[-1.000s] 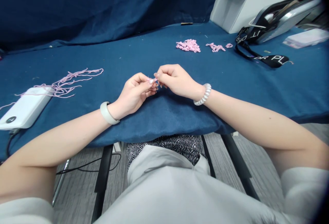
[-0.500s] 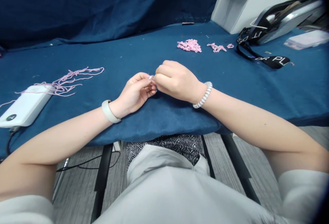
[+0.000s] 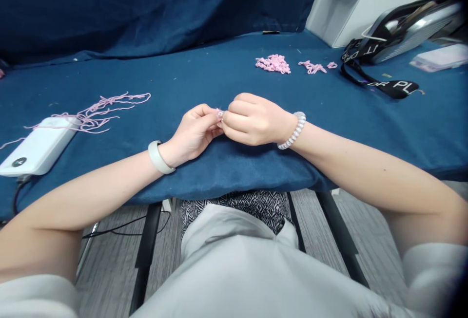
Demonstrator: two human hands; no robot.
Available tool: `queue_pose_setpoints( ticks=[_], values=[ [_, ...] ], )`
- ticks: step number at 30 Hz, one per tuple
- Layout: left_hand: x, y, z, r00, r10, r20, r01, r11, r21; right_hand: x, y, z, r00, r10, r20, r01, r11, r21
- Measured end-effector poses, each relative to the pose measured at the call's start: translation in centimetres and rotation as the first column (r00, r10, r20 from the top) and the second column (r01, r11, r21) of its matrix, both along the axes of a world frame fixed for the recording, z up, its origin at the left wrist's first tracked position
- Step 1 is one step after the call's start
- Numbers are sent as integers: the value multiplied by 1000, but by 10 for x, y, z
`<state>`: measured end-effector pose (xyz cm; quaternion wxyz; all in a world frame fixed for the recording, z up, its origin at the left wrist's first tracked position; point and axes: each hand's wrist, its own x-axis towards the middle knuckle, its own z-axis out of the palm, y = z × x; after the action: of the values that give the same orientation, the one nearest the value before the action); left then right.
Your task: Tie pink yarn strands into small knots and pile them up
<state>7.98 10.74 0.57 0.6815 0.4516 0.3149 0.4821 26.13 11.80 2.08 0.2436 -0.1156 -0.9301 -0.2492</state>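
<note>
Just above the front part of the blue cloth, my left hand (image 3: 197, 130) and my right hand (image 3: 254, 119) meet fingertip to fingertip. Thumb and index finger of my left hand pinch a tiny pale pink piece (image 3: 219, 113); most of it is covered by the fingers. My right hand is curled, knuckles up, with its fingertips at the same spot, and what lies inside it is hidden. Beyond the hands lie a pile of small pink yarn loops (image 3: 273, 64) and a smaller group of loops (image 3: 312, 67).
Loose pink yarn strands (image 3: 106, 108) lie at left, partly over a white power bank (image 3: 42, 145) with a cable. At right are a black lettered strap (image 3: 393, 88), an open case (image 3: 420, 28) and a flat pale box (image 3: 442, 58). White storage boxes (image 3: 340, 13) stand behind.
My right hand has turned and lowered slightly, its knuckles now lower. The pink piece shows a little more between the fingertips. The whole view has shifted slightly.
</note>
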Motion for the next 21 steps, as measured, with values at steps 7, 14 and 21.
queue_pose_setpoints(
  ticks=[7,14,21],
  values=[
    [1,4,1,997,53,-60,-51,998,37,7,0,0,968,-106,-230,38,959,-282],
    [-1,-1,2,979,-59,-193,77,993,87,21,-3,16,933,-263,-247,-39,608,-793],
    [-3,-4,4,927,-203,-317,210,978,-12,19,-4,21,977,-179,-113,-12,486,-874]
  ],
)
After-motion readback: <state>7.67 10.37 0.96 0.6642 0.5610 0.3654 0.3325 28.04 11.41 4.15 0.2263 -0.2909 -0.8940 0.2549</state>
